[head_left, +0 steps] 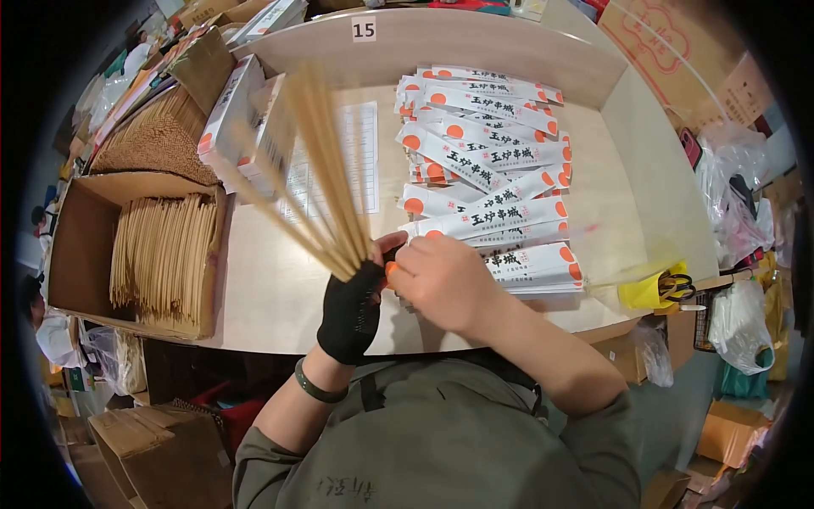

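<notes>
A fanned bundle of thin wooden chopsticks [335, 178] rises from my left hand [352, 310], which wears a black fingerless glove and is closed around their lower ends. The upper tips are smeared by motion. My right hand [445, 280] is bare and pressed against the left one, its fingers curled in a pinch. A small orange patch shows between the two hands; what the right fingers grip is hidden. Just beyond them lies a loose stack of white paper chopstick sleeves [509, 215] with orange dots and black print, several overlapping at angles.
At the left stand an open cardboard box [216, 293] of chopsticks and another packed carton [199, 72]. White boxes [231, 106] and a printed sheet [363, 157] lie behind the bundle. Scissors [676, 285] sit in a yellow holder [640, 293] at the right edge. A raised wall [475, 42] borders the table.
</notes>
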`<state>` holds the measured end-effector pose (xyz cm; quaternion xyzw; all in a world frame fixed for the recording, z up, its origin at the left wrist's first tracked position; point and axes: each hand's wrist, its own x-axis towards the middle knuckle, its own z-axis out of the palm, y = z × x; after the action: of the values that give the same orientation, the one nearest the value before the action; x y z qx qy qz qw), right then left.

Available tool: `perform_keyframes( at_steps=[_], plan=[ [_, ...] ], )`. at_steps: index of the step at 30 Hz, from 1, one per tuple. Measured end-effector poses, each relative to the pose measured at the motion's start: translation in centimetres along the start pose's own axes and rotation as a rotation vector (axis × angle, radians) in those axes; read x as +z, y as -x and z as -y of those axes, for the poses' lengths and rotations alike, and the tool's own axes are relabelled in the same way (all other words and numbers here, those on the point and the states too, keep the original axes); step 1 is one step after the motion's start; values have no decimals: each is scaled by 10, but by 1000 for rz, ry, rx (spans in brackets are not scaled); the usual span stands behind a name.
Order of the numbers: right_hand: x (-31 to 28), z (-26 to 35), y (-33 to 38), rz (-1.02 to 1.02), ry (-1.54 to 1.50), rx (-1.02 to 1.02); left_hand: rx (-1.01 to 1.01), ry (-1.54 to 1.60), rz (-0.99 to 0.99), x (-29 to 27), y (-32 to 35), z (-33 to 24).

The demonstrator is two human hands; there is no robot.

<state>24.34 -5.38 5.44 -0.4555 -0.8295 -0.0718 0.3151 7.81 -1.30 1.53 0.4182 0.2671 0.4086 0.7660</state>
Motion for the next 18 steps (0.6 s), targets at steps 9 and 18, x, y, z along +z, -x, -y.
perform_keyframes(
  at_steps=[9,18],
  plan=[
    [-24,-33,49,339,-326,304,23,-362,-402,-46,-7,-14],
    [-5,-4,83,183,143,48,-66,-376,-338,-47,6,12]
  ],
)
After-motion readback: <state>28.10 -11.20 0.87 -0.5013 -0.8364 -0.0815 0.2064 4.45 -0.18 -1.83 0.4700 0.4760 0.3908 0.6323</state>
